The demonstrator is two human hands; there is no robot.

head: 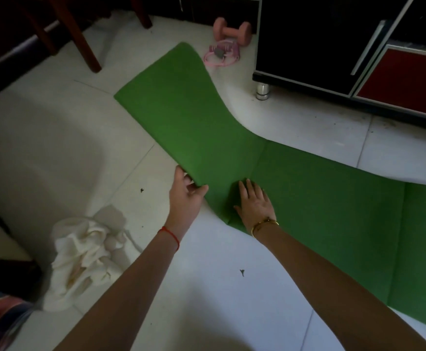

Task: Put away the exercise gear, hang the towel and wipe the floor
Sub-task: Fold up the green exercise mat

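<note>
Head view. The green exercise mat [308,211] lies across the pale tiled floor [54,138], running from the lower right toward the upper centre. Its far section is lifted and bent over, curving in the air with no sharp kink; a straight crease line crosses the mat where the raised part meets the flat part.

Left hand [185,190]: thumb and fingers pinch the near edge of the raised section, holding it off the floor. Right hand [255,203]: laid flat, fingers straight and spread, pressing the mat at the fold near its near edge. The two hands sit close together but do not touch.

Judged handling: the mat looks light and flexible, foam-like, holding a smooth curve under its own weight. It bends readily but likely springs back, so a fold needs pressing down. An edge grip as shown seems adequate; holding nearer a corner would likely let the sheet twist.

Other task items: a pink dumbbell [232,30] and a pink looped exerciser [220,53] lie on the floor beyond the mat's far end, just beside a dark cabinet [321,46]. A crumpled cream cloth [82,259], probably the towel, though dim light makes this uncertain, lies on the floor at left, well apart from the mat. Small dark specks of debris dot the tiles.
</note>
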